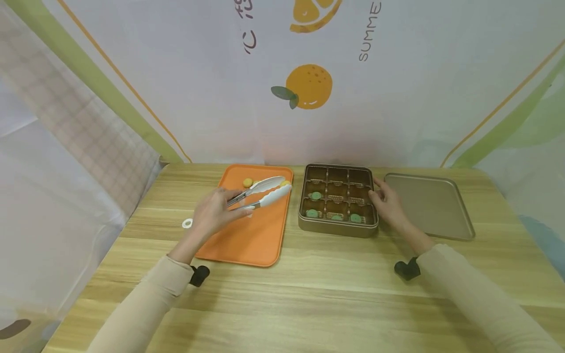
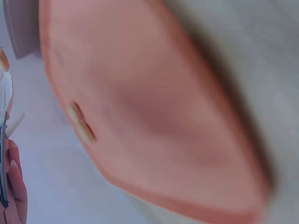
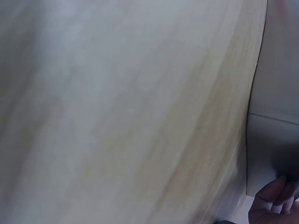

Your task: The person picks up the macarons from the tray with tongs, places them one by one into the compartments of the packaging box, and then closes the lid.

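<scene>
- Now, tongs (image 1: 275, 195) hold a yellow cookie (image 1: 285, 183) over the orange tray (image 1: 260, 240)'s far right part.
- Left hand (image 1: 214, 211): gripping the tongs.
- Right hand (image 1: 390, 206): touching the right side of the divided box (image 1: 340, 228); whether it pinches, I cannot tell.
- Farther right: a flat lid (image 1: 428, 203).

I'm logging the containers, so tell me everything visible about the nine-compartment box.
The box is squarish, bronze-brown and metal-looking, with rounded corners and a glossy three-by-three insert, perhaps plastic. Green pieces sit across the front row and in the middle row's left compartment. It stands open and upright on the wooden table, right of the orange tray, the person's right hand touching its right side.
</scene>
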`<state>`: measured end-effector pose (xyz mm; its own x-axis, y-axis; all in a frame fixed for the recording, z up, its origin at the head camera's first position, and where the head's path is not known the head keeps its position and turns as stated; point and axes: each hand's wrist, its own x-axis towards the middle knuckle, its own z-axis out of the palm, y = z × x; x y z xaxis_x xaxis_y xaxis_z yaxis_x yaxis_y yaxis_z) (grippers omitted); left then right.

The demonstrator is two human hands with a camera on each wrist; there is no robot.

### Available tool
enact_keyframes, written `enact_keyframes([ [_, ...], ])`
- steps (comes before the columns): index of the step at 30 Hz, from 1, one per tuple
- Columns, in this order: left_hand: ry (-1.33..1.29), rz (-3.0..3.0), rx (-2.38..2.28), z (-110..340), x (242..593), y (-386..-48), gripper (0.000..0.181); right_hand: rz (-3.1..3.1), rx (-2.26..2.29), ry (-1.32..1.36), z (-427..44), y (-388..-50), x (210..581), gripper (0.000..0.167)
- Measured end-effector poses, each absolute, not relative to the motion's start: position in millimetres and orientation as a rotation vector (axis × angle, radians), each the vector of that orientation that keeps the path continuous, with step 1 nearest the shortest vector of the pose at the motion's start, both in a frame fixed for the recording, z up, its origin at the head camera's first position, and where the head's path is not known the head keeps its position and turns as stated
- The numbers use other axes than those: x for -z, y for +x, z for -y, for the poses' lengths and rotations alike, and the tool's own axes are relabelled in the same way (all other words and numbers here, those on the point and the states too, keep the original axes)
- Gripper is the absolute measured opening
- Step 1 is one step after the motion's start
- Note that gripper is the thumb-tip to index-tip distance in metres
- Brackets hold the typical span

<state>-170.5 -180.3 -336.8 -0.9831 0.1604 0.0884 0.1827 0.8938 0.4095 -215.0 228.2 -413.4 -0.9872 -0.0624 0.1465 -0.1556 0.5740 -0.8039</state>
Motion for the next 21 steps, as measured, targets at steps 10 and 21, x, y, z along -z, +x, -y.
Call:
enact_keyframes([
  [10, -0.364, 3.039, 0.63, 124, 331, -188, 0.057, 2.708, -1.413, 0.185, -228, -215, 411, 0.051],
  [21, -0.497, 3.052, 0.585, 84, 332, -202, 0.058, 2.72, -1.411, 0.174, -227, -213, 409, 0.052],
])
